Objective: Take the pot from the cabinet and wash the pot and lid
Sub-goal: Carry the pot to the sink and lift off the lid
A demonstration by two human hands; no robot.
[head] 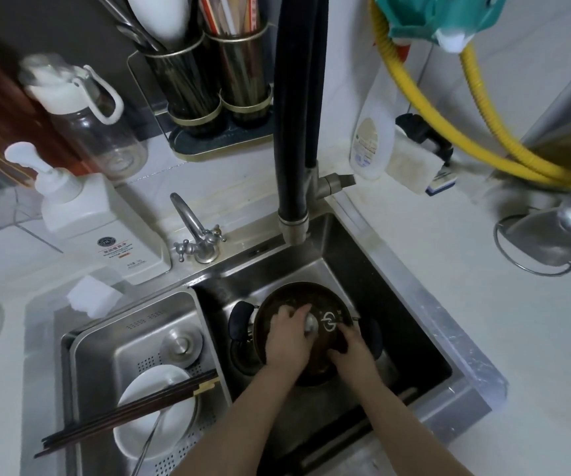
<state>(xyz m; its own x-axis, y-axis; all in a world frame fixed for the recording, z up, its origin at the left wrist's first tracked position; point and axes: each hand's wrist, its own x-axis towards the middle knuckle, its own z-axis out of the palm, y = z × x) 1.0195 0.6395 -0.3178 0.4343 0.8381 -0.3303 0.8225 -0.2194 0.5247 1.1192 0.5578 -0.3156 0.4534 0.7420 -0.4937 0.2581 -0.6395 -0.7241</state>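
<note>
Dark round glass lid [298, 300] lies flat on the black-handled pot [239, 324] in the steel sink basin [397, 304], right of the drain tray [105, 341]. Left hand [286, 334] closed on a pale scrubbing pad [311, 323] w/ fingers curled; right hand [353, 350] presses narrow on the lid's near rim, prob. to steady it. Pot handles point left-right, so long axis runs across the sink

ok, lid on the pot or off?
On. The lid covers the pot in the sink; left hand and right hand rest on it.
</note>
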